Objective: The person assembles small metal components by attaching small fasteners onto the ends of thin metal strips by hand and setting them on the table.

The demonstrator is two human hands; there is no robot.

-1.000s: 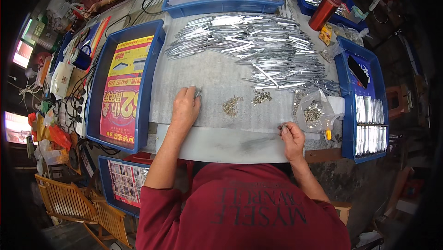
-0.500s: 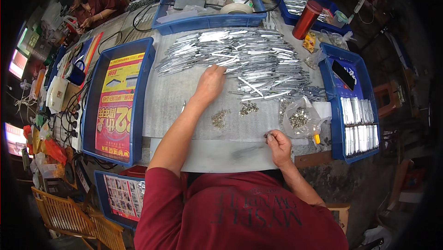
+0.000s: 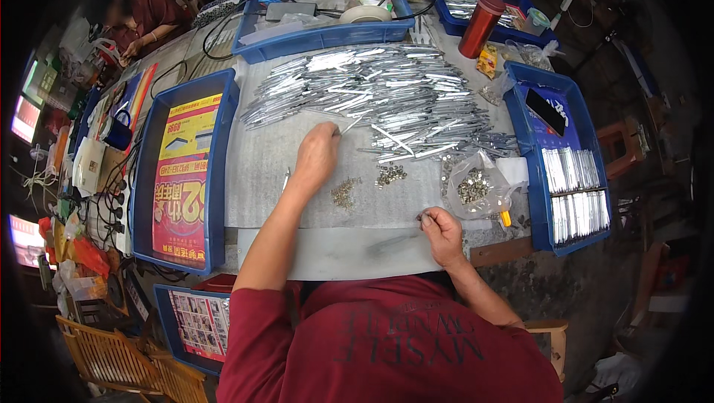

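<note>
A large pile of thin silver metal strips (image 3: pixel 416 98) covers the far middle of the table. At the pile's near edge, my left hand (image 3: pixel 317 156) pinches one metal strip (image 3: pixel 352 125), which slants away from the fingertips. My right hand (image 3: pixel 443 238) is closed by the near table edge, thumb and finger pressed on something small and dark. Between my hands lie two small heaps of tiny metal parts, one brassy heap (image 3: pixel 343 193) and one darker heap (image 3: pixel 390 174). A clear plastic bag (image 3: pixel 487 189) of similar small parts lies open beyond my right hand.
A blue tray (image 3: pixel 232 172) lined with printed paper stands left. The right-hand blue tray (image 3: pixel 601 135) holds a phone (image 3: pixel 545 112) and stacked strips (image 3: pixel 580 213). At the back are a cluttered blue tray (image 3: pixel 320 36) and a red flask (image 3: pixel 481 27). A co-worker (image 3: pixel 152 16) sits far left.
My left hand has drawn back from the pile toward me and left, bringing a strip along. My right hand stays near the table edge in the same pinch. The whole view shifts slightly.
</note>
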